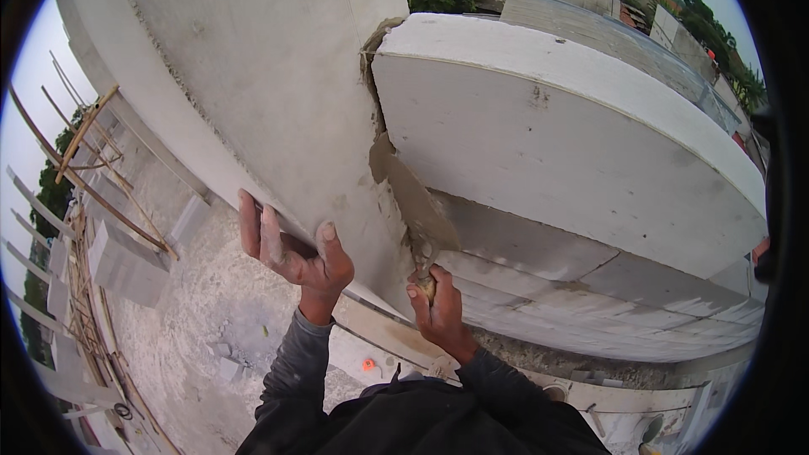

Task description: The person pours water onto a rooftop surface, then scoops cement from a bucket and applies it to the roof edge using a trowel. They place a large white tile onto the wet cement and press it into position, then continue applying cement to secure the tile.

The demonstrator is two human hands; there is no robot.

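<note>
My right hand (pixel 442 312) is closed round the short handle of a trowel (pixel 413 202). Its mortar-smeared blade points up, against the joint between a tall grey concrete column (pixel 261 59) and a large white block (pixel 548 135). Wet mortar (pixel 379 160) lines the upper part of this joint, with a dark gap showing above the blade. My left hand (pixel 303 261) has its fingers apart at the column's left edge, its thumb over the near face. Pale dust coats the fingers, and no tool is in that hand.
Courses of grey blockwork (pixel 539 244) run below the white block. To the left, loose white blocks (pixel 126 265) and bamboo poles (pixel 88 135) stand on a dusty floor. A small orange object (pixel 368 365) lies near my body. Roofs and trees stand beyond the wall.
</note>
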